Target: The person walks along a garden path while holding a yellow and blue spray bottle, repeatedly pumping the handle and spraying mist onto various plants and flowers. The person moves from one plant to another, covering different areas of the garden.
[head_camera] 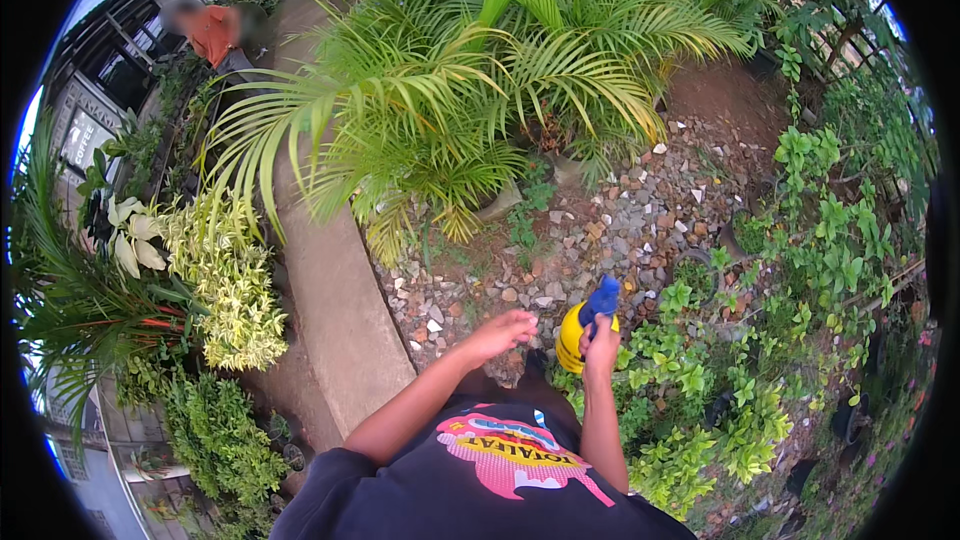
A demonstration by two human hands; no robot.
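My right hand is closed around the blue handle of a spray bottle with a yellow body, held above the stony ground near the leafy shrubs. The blue spray head points away from me. My left hand is raised to the left of the bottle, its fingers slightly curled and apart from the thumb, with nothing seen in it. Beyond both hands stand potted palms with long green and yellowing fronds.
A concrete path runs along my left, beside a variegated shrub. Broken stones cover the ground ahead. Green shrubs and pots crowd the right. Another person in an orange shirt is far off at the upper left.
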